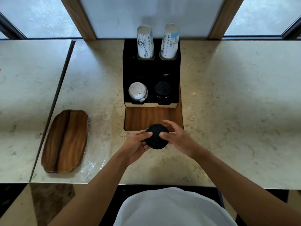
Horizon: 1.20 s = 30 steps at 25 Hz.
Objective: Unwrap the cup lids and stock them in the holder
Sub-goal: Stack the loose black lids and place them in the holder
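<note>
Head view: we see the marble surface, a wooden tray beside crumpled wrap, the black holder with printed cups, writing unreadable. Our left hand and right hand grip black lids in front of the holder.

The two hands' grip hides the sides of the black plastic lid stack; its count is unreadable. The print on two tall paper cup stacks is too small to read.

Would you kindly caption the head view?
Both hands, left and right, hold black lids before the holder.
</note>
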Each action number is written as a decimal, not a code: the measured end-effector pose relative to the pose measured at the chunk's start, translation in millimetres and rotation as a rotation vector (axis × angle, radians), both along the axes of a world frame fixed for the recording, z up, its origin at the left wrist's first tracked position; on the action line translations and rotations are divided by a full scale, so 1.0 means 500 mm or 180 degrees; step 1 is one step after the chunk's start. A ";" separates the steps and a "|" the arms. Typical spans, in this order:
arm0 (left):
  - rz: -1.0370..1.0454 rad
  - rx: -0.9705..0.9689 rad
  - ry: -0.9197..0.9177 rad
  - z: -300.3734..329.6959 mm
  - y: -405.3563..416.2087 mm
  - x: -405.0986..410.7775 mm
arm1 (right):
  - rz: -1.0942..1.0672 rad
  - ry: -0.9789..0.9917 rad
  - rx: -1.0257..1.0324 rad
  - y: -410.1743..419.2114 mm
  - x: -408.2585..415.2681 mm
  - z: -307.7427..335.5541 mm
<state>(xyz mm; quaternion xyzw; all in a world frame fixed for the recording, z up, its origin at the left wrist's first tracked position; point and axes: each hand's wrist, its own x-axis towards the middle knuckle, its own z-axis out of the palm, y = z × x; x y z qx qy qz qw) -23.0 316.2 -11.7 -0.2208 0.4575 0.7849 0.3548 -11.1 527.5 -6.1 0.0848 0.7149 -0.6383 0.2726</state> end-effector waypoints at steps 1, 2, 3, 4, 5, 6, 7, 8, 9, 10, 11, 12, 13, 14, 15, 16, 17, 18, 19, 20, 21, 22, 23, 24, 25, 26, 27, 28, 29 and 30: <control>0.0000 -0.0006 0.0017 0.003 -0.003 -0.001 | -0.0307 -0.0265 -0.0167 -0.005 -0.004 -0.003; -0.0005 -0.0017 0.0025 0.005 -0.006 -0.002 | -0.0462 -0.0389 -0.0218 -0.006 -0.007 -0.007; -0.0011 -0.0025 0.0030 0.007 -0.009 -0.002 | -0.0507 -0.0420 -0.0242 -0.006 -0.009 -0.011; -0.0013 -0.0022 0.0037 0.006 -0.010 -0.002 | -0.0514 -0.0410 -0.0291 -0.006 -0.009 -0.015; -0.0008 -0.0008 0.0044 0.006 -0.012 -0.001 | -0.0528 -0.0409 -0.0356 -0.007 -0.010 -0.017; 0.0000 0.0007 0.0043 0.006 -0.013 0.000 | -0.0574 -0.0431 -0.0420 -0.008 -0.012 -0.017; 0.0009 0.0021 0.0036 0.006 -0.014 -0.001 | -0.0631 -0.0452 -0.0461 -0.009 -0.016 -0.016; 0.0020 0.0033 0.0027 0.004 -0.015 -0.002 | -0.0676 -0.0461 -0.0492 -0.011 -0.019 -0.015; 0.0033 0.0039 0.0016 0.003 -0.015 -0.003 | -0.0712 -0.0467 -0.0512 -0.013 -0.022 -0.015; 0.0047 0.0043 0.0009 0.002 -0.015 -0.005 | -0.0743 -0.0474 -0.0519 -0.016 -0.025 -0.014; 0.0060 0.0045 -0.0002 0.002 -0.015 -0.007 | -0.0771 -0.0481 -0.0520 -0.018 -0.027 -0.014; 0.0063 0.0049 -0.0012 0.001 -0.016 -0.007 | -0.0794 -0.0484 -0.0525 -0.019 -0.030 -0.015; 0.0054 0.0058 -0.0008 0.000 -0.017 -0.010 | -0.0815 -0.0479 -0.0532 -0.020 -0.033 -0.014; 0.0041 0.0066 0.0012 -0.001 -0.018 -0.011 | -0.0834 -0.0476 -0.0537 -0.021 -0.036 -0.015; 0.0032 0.0061 0.0032 0.000 -0.019 -0.012 | -0.0851 -0.0479 -0.0536 -0.022 -0.038 -0.016; 0.0039 0.0049 0.0040 0.000 -0.019 -0.014 | -0.0869 -0.0487 -0.0537 -0.023 -0.041 -0.017; 0.0070 0.0043 0.0032 -0.001 -0.019 -0.015 | -0.0891 -0.0496 -0.0539 -0.025 -0.043 -0.018; 0.0130 0.0037 0.0010 -0.001 -0.019 -0.016 | -0.0920 -0.0503 -0.0537 -0.027 -0.044 -0.019; 0.0206 0.0018 -0.0021 -0.002 -0.020 -0.019 | -0.0950 -0.0504 -0.0517 -0.030 -0.047 -0.020; 0.0268 -0.0021 -0.0055 -0.003 -0.022 -0.022 | -0.0984 -0.0497 -0.0483 -0.032 -0.050 -0.021; 0.0302 -0.0081 -0.0085 -0.005 -0.024 -0.027 | -0.1022 -0.0482 -0.0451 -0.033 -0.054 -0.022; 0.0323 -0.0150 -0.0113 -0.006 -0.027 -0.033 | -0.1057 -0.0471 -0.0440 -0.035 -0.059 -0.023; 0.0364 -0.0227 -0.0146 -0.007 -0.030 -0.040 | -0.1078 -0.0463 -0.0444 -0.036 -0.065 -0.023; 0.0438 -0.0309 -0.0186 -0.006 -0.032 -0.048 | -0.1082 -0.0455 -0.0429 -0.039 -0.071 -0.024; 0.0530 -0.0389 -0.0221 -0.005 -0.035 -0.055 | -0.1078 -0.0442 -0.0383 -0.043 -0.078 -0.025; 0.0603 -0.0463 -0.0233 -0.004 -0.036 -0.062 | -0.1086 -0.0431 -0.0327 -0.048 -0.086 -0.024; 0.0639 -0.0534 -0.0216 -0.004 -0.037 -0.069 | -0.1126 -0.0425 -0.0282 -0.053 -0.095 -0.024; 0.0645 -0.0602 -0.0180 -0.003 -0.038 -0.077 | -0.1183 -0.0425 -0.0252 -0.058 -0.107 -0.023; 0.0644 -0.0670 -0.0129 -0.004 -0.039 -0.087 | -0.1234 -0.0420 -0.0231 -0.063 -0.121 -0.021; 0.0656 -0.0735 -0.0076 -0.003 -0.041 -0.097 | -0.1259 -0.0404 -0.0211 -0.068 -0.136 -0.019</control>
